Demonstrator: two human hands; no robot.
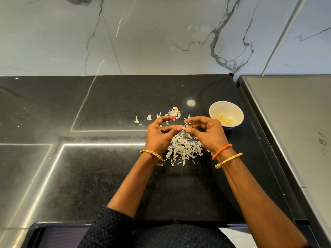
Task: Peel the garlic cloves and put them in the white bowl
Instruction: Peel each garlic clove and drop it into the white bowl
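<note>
- The left hand (159, 135) and the right hand (206, 133) meet above the black speckled stone desk (111, 176), both with curled fingers.
- Between them sits a small pale garlic clove (183, 128): the left thumb, with a pink-painted nail, and left forefinger pinch it from one side, and the right thumb and forefinger pinch it from the other.
- The remaining fingers of each hand arch loosely above the clove and grasp nothing.
- Directly under the hands lies a pile of thin, whitish papery garlic skins (184, 149), spread on the desk; a few loose flakes (149, 117) lie scattered just beyond the left hand.
- The small round white bowl (238, 111) stands on the desk just beside the right hand, on its far right side, and holds several peeled cream-coloured garlic cloves (223, 119) heaped against its near wall.
- The left wrist wears a gold bangle (152, 154); the right wrist wears an orange braided thread (222, 151) and a second gold bangle (229, 160).
- A grey-veined marble wall (161, 33) rises behind the desk, and a flat grey metal surface (295, 122) adjoins it on the right.
</note>
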